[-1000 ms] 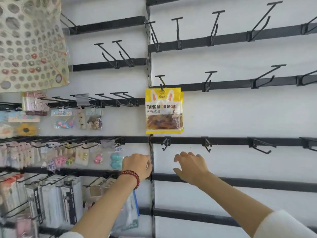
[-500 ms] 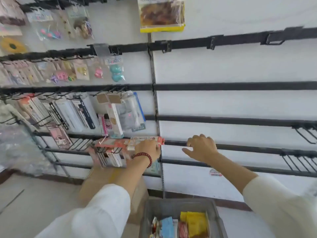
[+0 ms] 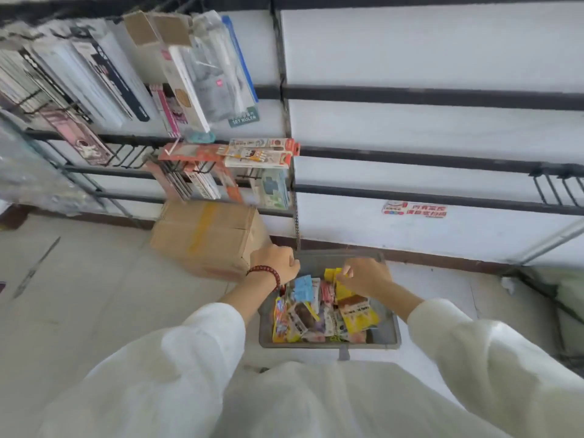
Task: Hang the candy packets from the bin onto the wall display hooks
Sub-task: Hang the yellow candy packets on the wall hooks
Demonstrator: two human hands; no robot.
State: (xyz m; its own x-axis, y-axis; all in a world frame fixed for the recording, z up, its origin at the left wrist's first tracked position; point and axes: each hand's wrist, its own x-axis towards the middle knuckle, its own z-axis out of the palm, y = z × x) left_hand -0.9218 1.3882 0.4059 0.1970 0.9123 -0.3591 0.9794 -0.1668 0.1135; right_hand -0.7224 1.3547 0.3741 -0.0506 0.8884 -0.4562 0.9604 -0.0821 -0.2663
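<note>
A grey bin (image 3: 392, 330) sits on the floor by the wall, holding several candy packets (image 3: 316, 314) in yellow, blue and red. My right hand (image 3: 363, 276) is low over the bin's far side, its fingers curled onto the top of a yellow candy packet (image 3: 331, 274). My left hand (image 3: 278, 263), with a red bead bracelet at the wrist, is a closed fist at the bin's far left corner and holds nothing that I can see. The wall rails (image 3: 442, 96) above the bin carry no packets in this view.
A cardboard box (image 3: 205, 235) stands on the floor just left of the bin, next to my left hand. Stationery packs (image 3: 189, 74) hang on the left wall section. Black hooks (image 3: 556, 188) stick out at the far right. A red sticker (image 3: 414, 210) is on the wall.
My view has dropped from the hung yellow packet to the floor bin. Both hands came down from the rails; the right one now reaches into the packets.
</note>
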